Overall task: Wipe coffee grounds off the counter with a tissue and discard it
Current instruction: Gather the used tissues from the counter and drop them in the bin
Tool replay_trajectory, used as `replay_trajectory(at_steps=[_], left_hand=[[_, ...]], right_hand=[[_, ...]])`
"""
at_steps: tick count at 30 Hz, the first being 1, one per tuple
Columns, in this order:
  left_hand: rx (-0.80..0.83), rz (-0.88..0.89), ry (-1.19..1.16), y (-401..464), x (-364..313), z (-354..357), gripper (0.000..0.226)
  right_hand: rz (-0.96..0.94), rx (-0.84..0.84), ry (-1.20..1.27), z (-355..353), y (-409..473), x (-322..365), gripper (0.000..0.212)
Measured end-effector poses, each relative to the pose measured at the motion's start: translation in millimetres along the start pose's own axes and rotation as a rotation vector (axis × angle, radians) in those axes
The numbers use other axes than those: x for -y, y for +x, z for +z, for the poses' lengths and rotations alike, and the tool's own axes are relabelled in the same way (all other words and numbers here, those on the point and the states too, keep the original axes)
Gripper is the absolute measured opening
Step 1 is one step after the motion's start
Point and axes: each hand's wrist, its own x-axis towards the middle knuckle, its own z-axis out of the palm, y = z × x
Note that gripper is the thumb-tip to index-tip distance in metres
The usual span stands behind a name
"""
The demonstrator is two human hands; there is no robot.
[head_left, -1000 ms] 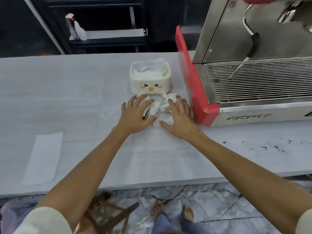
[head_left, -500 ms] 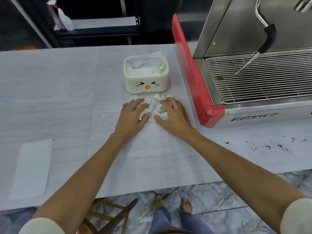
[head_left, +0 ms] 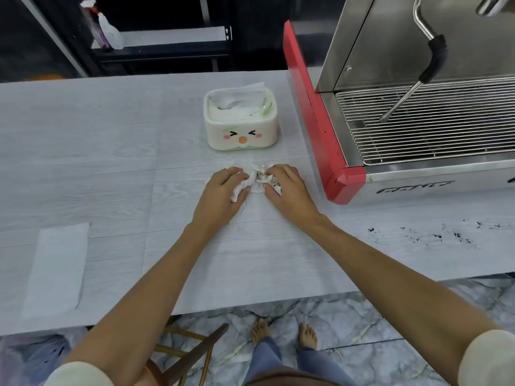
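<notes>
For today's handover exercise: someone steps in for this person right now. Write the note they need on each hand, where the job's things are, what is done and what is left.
Left hand: grips one side of the crumpled tissue on the counter.
Right hand: grips the other side.
The tissue lies just in front of the tissue box, beside the red corner of the coffee machine.
Done: tissue bunched up.
Left: coffee grounds lie scattered on the counter to the right, in front of the machine; wipe them, then discard the tissue. No bin is clearly in view.

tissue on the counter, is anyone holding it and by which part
Yes: the crumpled tissue is gripped by both hands, the left hand bunching its left side, the right hand its right side.
</notes>
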Motion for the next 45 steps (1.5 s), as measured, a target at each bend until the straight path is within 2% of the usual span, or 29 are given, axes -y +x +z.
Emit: replay_trajectory(at_steps=[11,17,24,32,38,41,45], left_hand=[[-0.035,-0.016,0.006,-29.2,-27.5,-6.9,0.035],[-0.033,-0.029,0.028,-47.0,-51.9,-11.9,0.037],[-0.085,0.100,0.028,-42.7,-104.1,-5.7,0.030],[0.069,0.018,0.026,-43.0,-150.4,30.2,0.039],[0.168,0.008,0.019,-44.0,-220.3,71.6,0.052],[0.181,0.072,0.039,-41.5,-256.0,95.1,0.051],[0.210,0.074,0.027,-32.1,-301.3,125.8,0.046]], right_hand=[[-0.090,-0.050,-0.004,-22.2,-41.6,5.2,0.041],[-0.124,-0.057,0.014,-34.2,-70.2,8.2,0.039],[-0.141,-0.098,0.008,-69.4,-102.3,-4.0,0.036],[-0.110,-0.147,-0.024,-123.7,-148.3,-37.2,0.036],[-0.067,-0.198,-0.042,-175.9,-190.5,-78.9,0.037],[-0.039,-0.228,-0.052,-207.1,-214.2,-102.8,0.035],[0.003,-0.252,-0.065,-246.8,-242.5,-131.7,0.032]])
